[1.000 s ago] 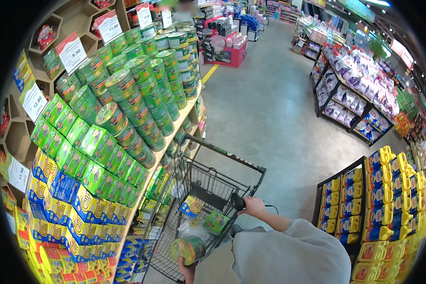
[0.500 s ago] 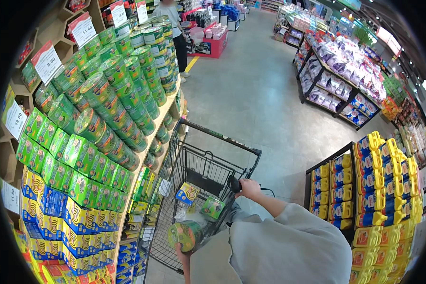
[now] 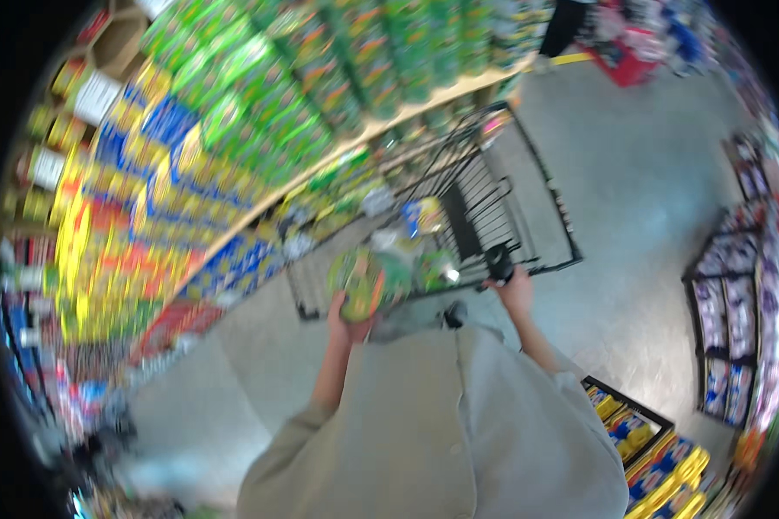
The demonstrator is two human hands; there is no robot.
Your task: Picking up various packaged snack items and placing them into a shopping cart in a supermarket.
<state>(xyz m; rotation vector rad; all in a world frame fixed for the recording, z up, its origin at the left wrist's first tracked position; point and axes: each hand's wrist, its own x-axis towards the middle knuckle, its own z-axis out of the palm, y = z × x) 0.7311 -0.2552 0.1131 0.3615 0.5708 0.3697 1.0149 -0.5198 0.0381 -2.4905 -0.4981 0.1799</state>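
A green round tub with a printed round lid (image 3: pixel 357 284) is in my left hand (image 3: pixel 351 322), whose fingers are closed around its lower edge. The tub is tilted over the near side of a black wire shopping cart (image 3: pixel 571 233). My right hand (image 3: pixel 516 292) is closed on a black rounded grip-like piece (image 3: pixel 498 261) at the cart's near rim; its exact kind is unclear. Inside the cart lie a blue-and-yellow box (image 3: pixel 422 216) and a green box (image 3: pixel 436 270). Next to them is a whitish clear-wrapped item (image 3: pixel 391 242), blurred.
A wooden shelf (image 3: pixel 433 97) runs along the cart's far side, stacked with green tubs (image 3: pixel 398 56), green boxes (image 3: pixel 251 86) and blue-and-yellow boxes (image 3: pixel 208 182). Yellow bottles (image 3: pixel 666 476) stand at the lower right. A bagged-goods stand (image 3: pixel 727 294) is at the right.
The view has swung to the right, so shelf and cart appear turned. My left hand and forearm now show more fully, still holding the tub. My right hand remains on the black piece.
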